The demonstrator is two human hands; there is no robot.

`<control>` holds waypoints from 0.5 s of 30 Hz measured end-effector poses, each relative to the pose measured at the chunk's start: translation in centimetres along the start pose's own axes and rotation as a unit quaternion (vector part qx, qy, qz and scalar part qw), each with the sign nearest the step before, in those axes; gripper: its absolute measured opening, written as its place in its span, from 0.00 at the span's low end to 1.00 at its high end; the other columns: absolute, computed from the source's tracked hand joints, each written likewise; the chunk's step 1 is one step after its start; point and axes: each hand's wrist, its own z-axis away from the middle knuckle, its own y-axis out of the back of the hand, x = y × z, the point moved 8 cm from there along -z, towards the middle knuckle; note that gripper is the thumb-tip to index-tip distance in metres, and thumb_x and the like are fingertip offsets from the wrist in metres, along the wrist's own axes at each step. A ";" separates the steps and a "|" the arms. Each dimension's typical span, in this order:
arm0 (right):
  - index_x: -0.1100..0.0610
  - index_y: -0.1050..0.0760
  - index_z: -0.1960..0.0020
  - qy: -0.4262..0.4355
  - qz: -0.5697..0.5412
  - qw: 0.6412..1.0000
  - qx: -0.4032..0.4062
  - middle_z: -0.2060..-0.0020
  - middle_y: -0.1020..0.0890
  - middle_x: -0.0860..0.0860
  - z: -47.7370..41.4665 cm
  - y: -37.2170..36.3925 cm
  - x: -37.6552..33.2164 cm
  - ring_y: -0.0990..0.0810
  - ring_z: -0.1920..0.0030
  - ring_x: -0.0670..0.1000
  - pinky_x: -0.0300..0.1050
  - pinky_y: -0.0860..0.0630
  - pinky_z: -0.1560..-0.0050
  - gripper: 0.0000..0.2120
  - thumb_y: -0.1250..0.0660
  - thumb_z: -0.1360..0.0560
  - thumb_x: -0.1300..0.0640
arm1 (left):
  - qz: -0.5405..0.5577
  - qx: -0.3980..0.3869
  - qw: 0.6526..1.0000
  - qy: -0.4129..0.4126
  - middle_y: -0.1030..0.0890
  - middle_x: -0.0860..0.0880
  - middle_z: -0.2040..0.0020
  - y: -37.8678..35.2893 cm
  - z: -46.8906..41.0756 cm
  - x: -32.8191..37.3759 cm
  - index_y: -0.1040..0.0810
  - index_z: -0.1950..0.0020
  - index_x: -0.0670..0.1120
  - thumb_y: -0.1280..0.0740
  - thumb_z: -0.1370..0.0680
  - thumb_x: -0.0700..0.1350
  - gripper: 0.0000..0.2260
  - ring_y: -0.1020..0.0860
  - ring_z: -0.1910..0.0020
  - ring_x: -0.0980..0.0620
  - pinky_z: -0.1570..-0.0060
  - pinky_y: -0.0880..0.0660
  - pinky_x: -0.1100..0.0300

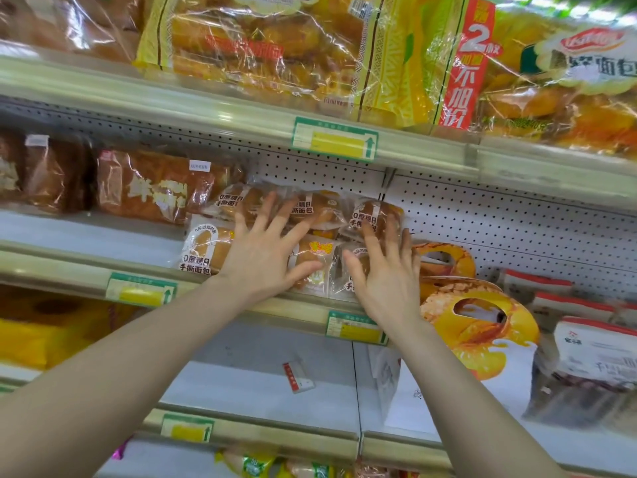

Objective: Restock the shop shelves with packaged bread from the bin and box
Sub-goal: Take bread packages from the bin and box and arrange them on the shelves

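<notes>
As both arms reach up to the middle shelf, the left hand [265, 250] lies flat on the goods with its fingers straight and spread wide, and it grips nothing. The right hand [386, 270] is much the same: fingers spread and only a little bent, palm toward the front of the pile, holding nothing. The fingertips are somewhat blurred, so I cannot tell how hard they press.

As landmark I take the green-framed price label [356, 327] with a yellow strip, on the shelf edge directly under the right wrist. Just above this price label, and up to its left, stands the pile of small bread packets [206, 250] in clear, crinkled plastic film. The pile is under both palms, in at least two layers, near the front of the shelf.

In my judgement these bread packets are light and soft. The buns inside would squash under a firm squeeze, and the smooth film looks slippery, so one packet may slide off another. It seems better to take a packet by its two ends or flat from below, and to move the pile with open palms.

Each packet shows a round golden-brown bun and a white band with black Chinese characters; one in the middle carries a yellow and red mark.

Far to the upper left of the price label lies a dark brown loaf [155, 188] in a clear wrapper. Just right of the label stands an orange cardboard carton [479, 326] with a handle hole. High above it lie big yellow bags [275, 50] of bread.
</notes>
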 end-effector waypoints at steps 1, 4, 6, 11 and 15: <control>0.43 0.45 0.21 0.002 0.001 1.000 -0.002 0.20 0.51 0.54 -0.2 0.0 0.1 0.51 0.22 0.64 0.68 0.48 0.26 0.34 0.58 0.23 0.31 | -0.001 0.002 1.000 0.000 0.42 0.45 0.21 0.0 0.0 0.0 0.49 0.22 0.60 0.60 0.25 0.74 0.35 0.48 0.22 0.39 0.33 0.49 0.28; 0.43 0.46 0.21 0.006 0.001 1.000 -0.010 0.20 0.51 0.52 -0.5 -0.3 0.2 0.51 0.22 0.62 0.67 0.48 0.26 0.33 0.55 0.22 0.31 | -0.001 0.010 1.000 -0.003 0.42 0.45 0.21 0.0 0.0 0.0 0.51 0.22 0.60 0.60 0.25 0.74 0.34 0.48 0.22 0.39 0.33 0.49 0.28; 0.43 0.45 0.22 0.009 0.004 1.000 -0.003 0.20 0.49 0.52 -0.5 -0.3 0.2 0.50 0.22 0.62 0.68 0.47 0.26 0.32 0.54 0.22 0.31 | 0.001 0.012 1.000 -0.005 0.41 0.45 0.22 0.1 0.1 0.1 0.48 0.22 0.60 0.59 0.25 0.73 0.34 0.47 0.22 0.39 0.33 0.47 0.28; 0.47 0.36 0.25 0.024 0.012 0.999 0.045 0.22 0.41 0.53 0.2 0.6 -0.2 0.49 0.22 0.62 0.69 0.47 0.27 0.29 0.50 0.21 0.34 | -0.008 0.012 1.000 -0.005 0.38 0.44 0.23 0.6 0.4 0.2 0.37 0.25 0.56 0.56 0.24 0.72 0.34 0.45 0.23 0.40 0.33 0.46 0.29; 0.49 0.34 0.26 0.038 0.000 0.997 0.073 0.23 0.38 0.55 0.6 1.4 -0.3 0.47 0.22 0.61 0.68 0.47 0.27 0.28 0.50 0.20 0.36 | -0.010 0.021 1.000 0.005 0.36 0.42 0.25 1.0 0.9 0.4 0.33 0.27 0.52 0.54 0.23 0.71 0.33 0.44 0.23 0.39 0.31 0.46 0.30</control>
